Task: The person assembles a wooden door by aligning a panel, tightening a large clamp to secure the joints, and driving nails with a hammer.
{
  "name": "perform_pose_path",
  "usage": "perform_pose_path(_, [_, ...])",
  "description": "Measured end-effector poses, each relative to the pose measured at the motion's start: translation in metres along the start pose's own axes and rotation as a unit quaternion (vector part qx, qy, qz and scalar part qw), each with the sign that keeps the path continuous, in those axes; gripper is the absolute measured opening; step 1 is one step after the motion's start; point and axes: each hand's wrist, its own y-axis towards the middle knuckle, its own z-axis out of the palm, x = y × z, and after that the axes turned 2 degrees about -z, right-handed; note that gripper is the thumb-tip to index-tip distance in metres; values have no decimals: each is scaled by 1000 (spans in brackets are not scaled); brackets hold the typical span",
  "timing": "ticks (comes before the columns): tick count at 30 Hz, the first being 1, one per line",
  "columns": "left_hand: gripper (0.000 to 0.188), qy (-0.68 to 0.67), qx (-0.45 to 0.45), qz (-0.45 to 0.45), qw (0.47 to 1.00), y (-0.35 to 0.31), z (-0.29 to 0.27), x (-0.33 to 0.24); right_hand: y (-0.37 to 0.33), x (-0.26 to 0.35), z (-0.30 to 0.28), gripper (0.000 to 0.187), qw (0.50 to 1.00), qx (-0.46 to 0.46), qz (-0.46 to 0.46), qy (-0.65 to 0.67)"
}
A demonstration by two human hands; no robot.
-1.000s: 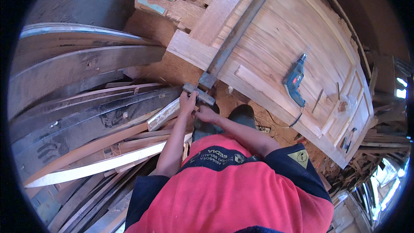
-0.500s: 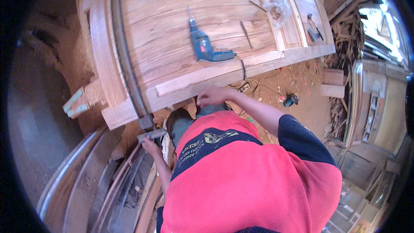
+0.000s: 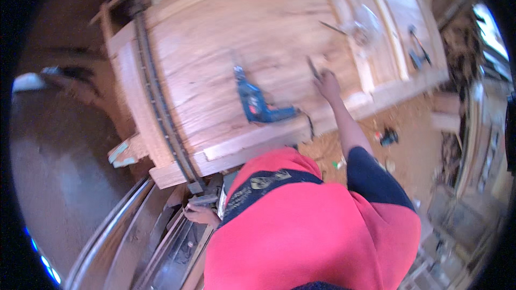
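A pale wooden door panel (image 3: 215,37) lies in front of me with a long dark metal bar clamp (image 3: 156,94) across its left end. My left hand (image 3: 202,215) is closed round a grey bar-shaped piece (image 3: 203,200) at the clamp's near end. Over the panel, my right hand (image 3: 328,86) has its fingers at the near end of a thin, dark, flat tool (image 3: 312,66); blur softens the fingers, but they look closed on it. To the left of that hand lies a blue power drill (image 3: 255,102), its bit pointing away from me.
Farther right on the panel are a clear plastic bag (image 3: 365,29), another thin dark stick (image 3: 332,27) and a hammer (image 3: 416,43). Boards (image 3: 115,236) lean at lower left. A dark object (image 3: 388,137) sits on the dirt floor at right.
My right hand has gone from beside my lap out over the panel to the thin tool. My left hand stays at the clamp's end. The whole view has shifted.
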Motion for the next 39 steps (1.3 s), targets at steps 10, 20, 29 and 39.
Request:
perform_pose_path(10, [71, -33, 171, 201, 964, 106, 103, -225, 58, 105, 29, 21, 986, 51, -4, 158])
perform_pose_path(20, [70, 11, 165, 116, 979, 164, 177, -291, 272, 317, 135, 23, 952, 80, -263, 134])
perform_pose_path(29, [68, -83, 146, 73, 983, 170, 198, -284, 335, 377, 230, 21, 937, -66, -342, 31])
perform_pose_path(39, [62, -114, 160, 54, 979, 172, 196, -292, 337, 380, 224, 22, 943, -53, -329, 1])
